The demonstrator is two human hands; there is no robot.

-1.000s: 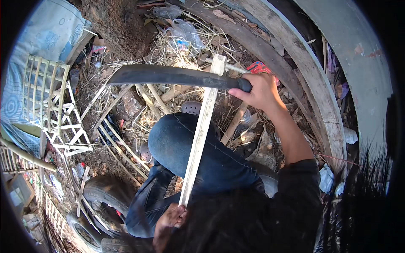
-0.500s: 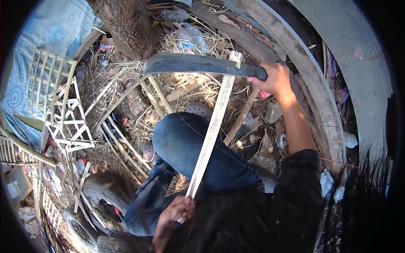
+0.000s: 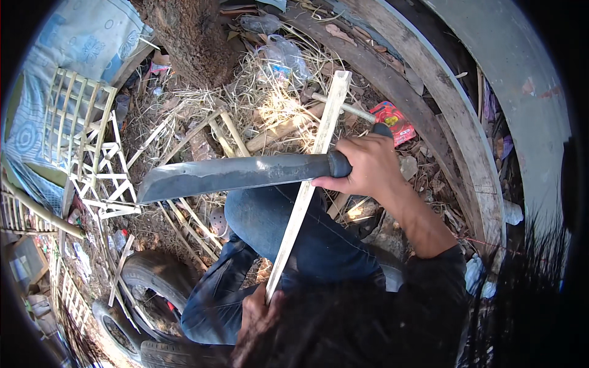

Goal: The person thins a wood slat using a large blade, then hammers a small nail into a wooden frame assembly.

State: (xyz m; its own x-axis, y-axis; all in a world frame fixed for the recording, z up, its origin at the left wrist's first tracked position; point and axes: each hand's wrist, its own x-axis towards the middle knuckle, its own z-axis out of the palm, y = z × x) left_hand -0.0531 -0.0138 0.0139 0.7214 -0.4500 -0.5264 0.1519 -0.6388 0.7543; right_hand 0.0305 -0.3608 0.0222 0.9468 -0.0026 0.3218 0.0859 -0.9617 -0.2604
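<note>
My right hand (image 3: 368,161) is wrapped round the dark handle of a machete (image 3: 239,175), whose broad, worn blade points left. The blade lies across a pale split bamboo strip (image 3: 305,195), roughly at its middle. Below, my left hand (image 3: 259,311) grips the strip's near end, close to my body; part of that hand is in shadow. From there the strip slants up and to the right over my bent, jeans-covered knee (image 3: 257,214). Its far end stands free above the straw-littered ground.
Woven bamboo lattices (image 3: 80,122) lean against a blue patterned cloth (image 3: 80,43) at left. Old tyres (image 3: 153,270) lie lower left. A tree trunk (image 3: 190,43) rises at the top. Curved-looking planks (image 3: 454,92) and a red packet (image 3: 399,130) are to the right. Bamboo sticks (image 3: 279,132) litter the ground.
The machete has come down along the strip toward my body, from near its far end to about its middle. The red packet, mostly hidden before, now shows. My left hand keeps its hold.
</note>
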